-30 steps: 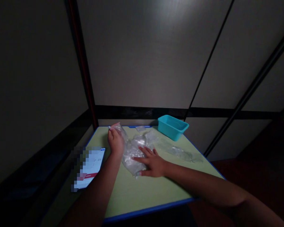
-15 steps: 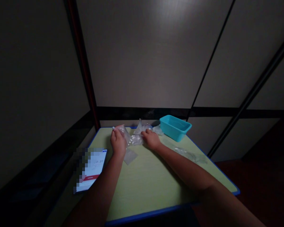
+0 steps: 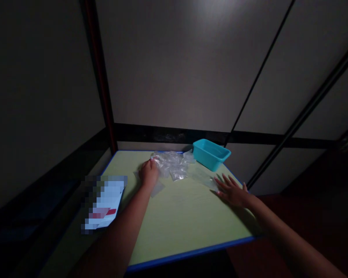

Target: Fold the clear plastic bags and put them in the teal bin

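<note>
Clear crinkled plastic bags [image 3: 178, 172] lie in a pile at the back middle of the table. My left hand [image 3: 149, 173] is closed at the left end of this pile, with clear plastic at its fingertips. Another flat piece of clear plastic [image 3: 157, 189] lies just right of my left wrist. On the right side, my right hand [image 3: 231, 190] is spread open, palm down, over the right end of a flat clear plastic bag [image 3: 204, 178]. Whether its fingertips touch that bag is hard to tell.
A turquoise plastic basket [image 3: 210, 156] stands at the back right of the green table [image 3: 179, 227], which has a blue edge. A lit phone [image 3: 108, 200], partly pixelated, lies at the left. Wall panels rise behind.
My right hand has left the bag pile, moved right and toward me, and opened. My left hand stays by the pile, where the plastic now lies bunched to its right. The view has shifted slightly.
</note>
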{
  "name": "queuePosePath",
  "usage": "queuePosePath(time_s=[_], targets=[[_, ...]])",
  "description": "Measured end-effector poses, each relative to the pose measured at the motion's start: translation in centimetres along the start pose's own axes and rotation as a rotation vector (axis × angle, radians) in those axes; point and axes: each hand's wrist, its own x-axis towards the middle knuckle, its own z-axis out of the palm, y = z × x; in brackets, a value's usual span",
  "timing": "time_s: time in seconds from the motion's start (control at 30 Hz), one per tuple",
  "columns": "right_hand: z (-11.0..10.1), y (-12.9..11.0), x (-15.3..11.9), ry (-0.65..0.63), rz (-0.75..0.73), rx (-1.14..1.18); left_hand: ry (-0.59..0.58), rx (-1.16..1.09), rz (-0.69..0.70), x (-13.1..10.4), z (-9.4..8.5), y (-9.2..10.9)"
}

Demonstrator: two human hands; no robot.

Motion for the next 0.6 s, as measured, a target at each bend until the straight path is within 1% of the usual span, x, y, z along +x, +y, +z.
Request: queuePosePath(time_s=[0.07, 0.13, 0.2, 0.33, 0.47, 0.57, 0.6], targets=[[1.1, 0.9, -0.5, -0.011, 0.026, 0.040, -0.020, 0.033, 0.003, -0.4, 0.3, -0.3], [1.8, 0.5, -0.6, 0.038, -0.010, 0.055, -0.038, 0.025, 0.011, -0.8, 0.7, -0.3], [1.9, -1.0, -0.3, 0.071, -0.084, 0.069, -0.060, 0.007, 0.029, -1.0, 1.1, -0.3], [1.0, -5.5, 1.6, 0.074, -0.229, 0.110, -0.111, -0.052, 0.067, -0.9, 1.5, -0.1], [-0.1, -9.4, 4.9, 0.072, -0.278, 0.110, -0.100, -0.105, 0.055, -0.5, 1.0, 0.0], [-1.0, -11.3, 6.9, 0.087, -0.276, 0.115, -0.075, -0.153, 0.025, -0.3, 0.4, 0.4], [-1.4, -11.7, 7.3, 0.112, -0.272, 0.117, -0.072, -0.164, 0.021, -0.4, 0.3, 0.7]])
